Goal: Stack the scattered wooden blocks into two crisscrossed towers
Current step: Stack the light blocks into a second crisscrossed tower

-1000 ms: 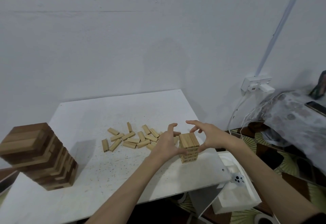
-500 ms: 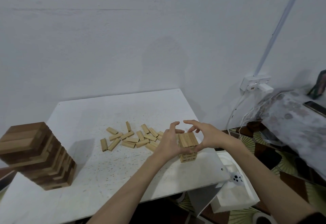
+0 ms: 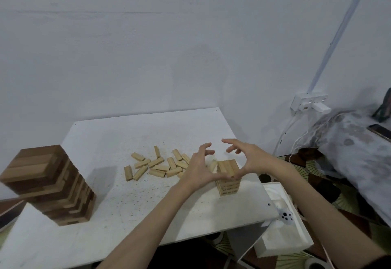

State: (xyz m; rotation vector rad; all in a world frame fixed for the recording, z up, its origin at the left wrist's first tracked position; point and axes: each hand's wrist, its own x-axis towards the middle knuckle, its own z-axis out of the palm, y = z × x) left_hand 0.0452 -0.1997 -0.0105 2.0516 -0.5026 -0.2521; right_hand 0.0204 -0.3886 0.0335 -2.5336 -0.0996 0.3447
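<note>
My left hand [image 3: 198,168] and right hand [image 3: 251,160] frame the small light tower [image 3: 228,175], thumbs against its near top edge (fingers spread, arched apart above), loose blocks [image 3: 156,166] just beyond.

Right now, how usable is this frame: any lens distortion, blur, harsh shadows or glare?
Head view: wide-angle bending makes the large dark-and-light wooden tower lean at the left edge; the patterned grey cloth at right is smeared; light is dim and even, with a soft shadow beside that tower on the white table; no glare; the small pale block tower is readable.

Loose blocks [image 3: 157,166] between two towers [image 3: 228,181]
</note>
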